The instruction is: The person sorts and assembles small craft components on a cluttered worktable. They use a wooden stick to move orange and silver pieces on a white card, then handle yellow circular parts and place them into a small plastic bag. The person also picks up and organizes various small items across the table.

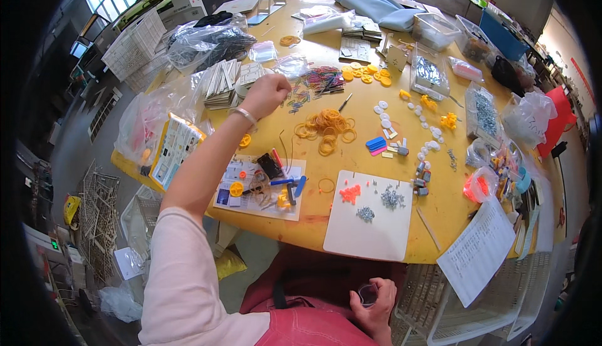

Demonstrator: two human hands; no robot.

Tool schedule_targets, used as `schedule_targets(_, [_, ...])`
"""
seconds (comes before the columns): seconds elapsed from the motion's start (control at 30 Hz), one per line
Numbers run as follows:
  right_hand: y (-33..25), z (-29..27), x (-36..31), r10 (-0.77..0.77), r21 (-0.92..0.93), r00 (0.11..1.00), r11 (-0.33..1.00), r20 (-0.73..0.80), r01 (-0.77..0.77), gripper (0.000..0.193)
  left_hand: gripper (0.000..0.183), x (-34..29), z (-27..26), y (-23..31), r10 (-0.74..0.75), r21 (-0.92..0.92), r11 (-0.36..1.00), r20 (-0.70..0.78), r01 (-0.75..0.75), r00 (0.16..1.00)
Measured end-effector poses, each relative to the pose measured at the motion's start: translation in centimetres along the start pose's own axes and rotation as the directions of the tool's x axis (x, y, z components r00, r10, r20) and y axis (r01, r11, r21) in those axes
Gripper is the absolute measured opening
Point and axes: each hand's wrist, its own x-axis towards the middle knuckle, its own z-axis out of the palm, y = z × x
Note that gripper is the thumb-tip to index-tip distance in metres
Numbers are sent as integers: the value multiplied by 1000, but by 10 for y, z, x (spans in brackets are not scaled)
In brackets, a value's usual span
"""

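My left hand (266, 96) is stretched far over the table. Its fingers are curled together, and I cannot make out anything in them. Right beside it are a stack of thin pale boards (251, 74) and a heap of coloured paper clips (325, 80). Low over my lap, my right hand (376, 309) curls round a small, dark, see-through object (368, 293) whose kind I cannot tell. Before me lies a sheet with a kit of parts (258, 189): a yellow wheel (236, 188), a black box, wires and blue pieces. A white board (367, 236) bears small screws and orange bits.
Orange rubber bands (327, 128) are piled mid-table. Yellow wheels (369, 73), white discs (384, 120) and small motors (421, 180) lie beyond. A box of screws (483, 111) stands right. A printed paper (478, 252) overhangs the right edge, above a plastic crate (464, 296).
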Motion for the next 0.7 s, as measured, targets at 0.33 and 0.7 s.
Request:
schedule_targets(0.33, [15, 10, 8, 55, 35, 998, 998, 36, -56, 47, 12, 60, 44, -13, -88, 532, 846, 203, -35, 975])
schedule_targets(0.7, [21, 14, 8, 97, 46, 994, 994, 51, -100, 42, 16, 69, 25, -16, -164, 483, 875, 306, -5, 938])
